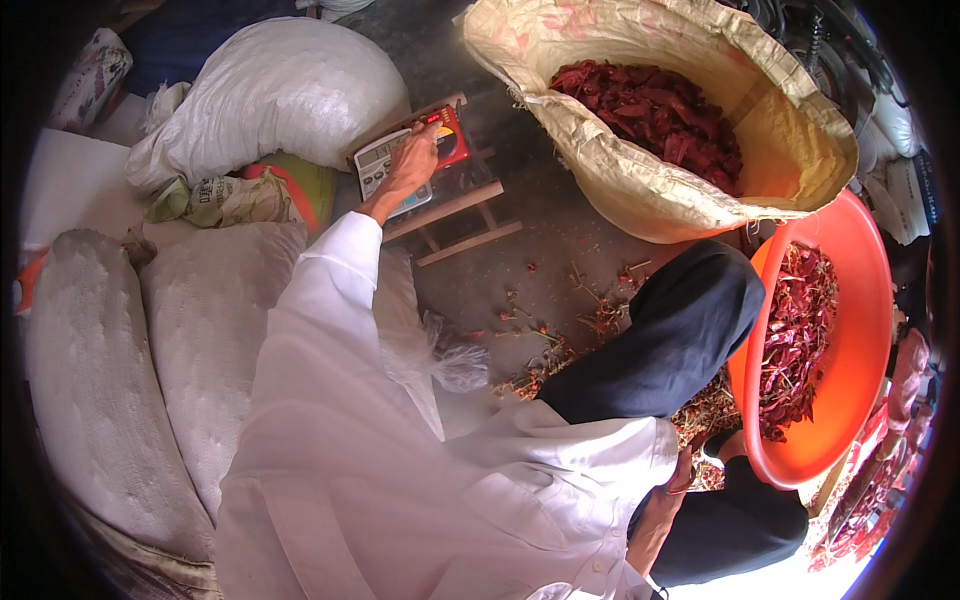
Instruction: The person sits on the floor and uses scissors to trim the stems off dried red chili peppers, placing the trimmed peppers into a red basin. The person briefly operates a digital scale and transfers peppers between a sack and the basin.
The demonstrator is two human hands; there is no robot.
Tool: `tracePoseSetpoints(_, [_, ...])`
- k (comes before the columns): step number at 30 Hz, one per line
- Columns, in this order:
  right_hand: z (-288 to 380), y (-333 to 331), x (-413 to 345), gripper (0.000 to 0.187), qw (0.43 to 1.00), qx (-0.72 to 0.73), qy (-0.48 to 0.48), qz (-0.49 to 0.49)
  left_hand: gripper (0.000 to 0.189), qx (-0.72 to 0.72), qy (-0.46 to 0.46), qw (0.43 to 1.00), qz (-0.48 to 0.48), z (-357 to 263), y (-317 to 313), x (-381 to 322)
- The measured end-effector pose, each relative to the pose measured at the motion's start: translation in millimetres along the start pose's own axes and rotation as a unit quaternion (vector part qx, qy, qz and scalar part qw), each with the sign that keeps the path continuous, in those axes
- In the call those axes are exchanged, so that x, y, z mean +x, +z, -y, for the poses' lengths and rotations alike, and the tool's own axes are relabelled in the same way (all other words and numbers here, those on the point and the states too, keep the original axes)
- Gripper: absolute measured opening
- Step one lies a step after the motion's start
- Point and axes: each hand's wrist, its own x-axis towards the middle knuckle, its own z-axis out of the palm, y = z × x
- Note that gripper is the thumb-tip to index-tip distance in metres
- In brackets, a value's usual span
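Observation:
My left hand (pixel 414 159) reaches over a calculator (pixel 390 166) with a grey display. Its fingertips touch the front of a red device (pixel 448 142), possibly a small radio, with a lit red readout. Both devices rest on a low wooden stool (pixel 450 210). My right hand (pixel 682 469) hangs beside my dark trouser legs, partly hidden by the white shirt; whether it holds anything does not show. Close to it stands a tilted orange plastic basin (pixel 862 322) containing dried red chillies (pixel 799 337). Ahead, a large woven sack (pixel 600 161) gapes around dark red dried chillies (pixel 652 112).
Chilli stems and scraps (pixel 555 352) litter the floor between stool and legs. A bulging white sack (pixel 277 90) lies behind the calculator. More full sacks (pixel 97 360) line the left side. A clear plastic bag (pixel 457 360) lies near my shirt.

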Motion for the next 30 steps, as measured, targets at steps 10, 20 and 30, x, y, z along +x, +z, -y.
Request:
tracePoseSetpoints(10, [-1.1,-14.6,5.6,0.039,0.998,0.014,-0.002,-0.059,0.049,-0.026,0.009,1.000,-0.005,3.2,2.2,3.5])
tracePoseSetpoints(20, [-0.9,0.2,4.0,0.037,0.999,0.000,-0.009,-0.037,0.042,-0.092,0.020,0.992,-0.086,6.3,0.2,-3.8])
tracePoseSetpoints(30, [1.1,8.0,4.9,0.035,1.000,-0.004,-0.011,-0.026,0.025,-0.288,0.118,0.950,-0.027,-114.2,-35.2,-50.8])
